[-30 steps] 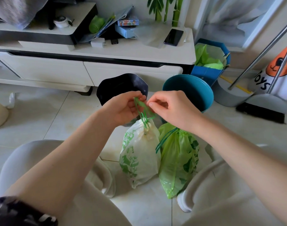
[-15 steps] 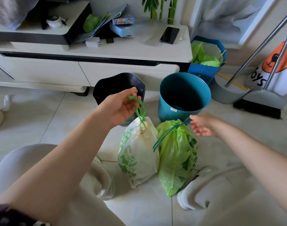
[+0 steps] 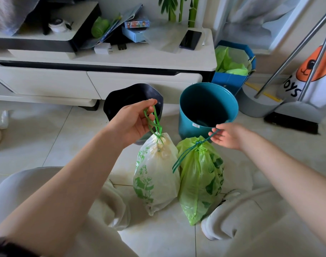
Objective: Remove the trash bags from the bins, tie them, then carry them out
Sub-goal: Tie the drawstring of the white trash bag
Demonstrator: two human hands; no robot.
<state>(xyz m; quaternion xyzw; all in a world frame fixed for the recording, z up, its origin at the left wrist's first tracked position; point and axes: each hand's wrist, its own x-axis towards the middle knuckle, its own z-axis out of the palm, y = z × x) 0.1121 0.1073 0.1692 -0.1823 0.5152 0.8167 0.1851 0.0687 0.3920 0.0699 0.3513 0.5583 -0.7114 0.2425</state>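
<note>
Two tied trash bags stand side by side on the tile floor. The white bag with green print (image 3: 156, 175) is on the left, and my left hand (image 3: 134, 121) pinches its green drawstring loop above the knot. The bright green bag (image 3: 201, 177) is on the right; my right hand (image 3: 227, 135) has its fingertips on that bag's dark green drawstring. Behind the bags stand a black bin (image 3: 121, 101) and a teal bin (image 3: 206, 106), both without bags.
A white TV cabinet (image 3: 121, 60) with a phone and clutter runs along the back. A blue bin with a green bag (image 3: 232, 65) stands at its right end. A dustpan and broom (image 3: 292, 112) lean at far right. My knees frame the bags.
My right hand let go of the white bag's string, swung right and took the green bag's drawstring. My left hand kept hold of the white bag's loop.
</note>
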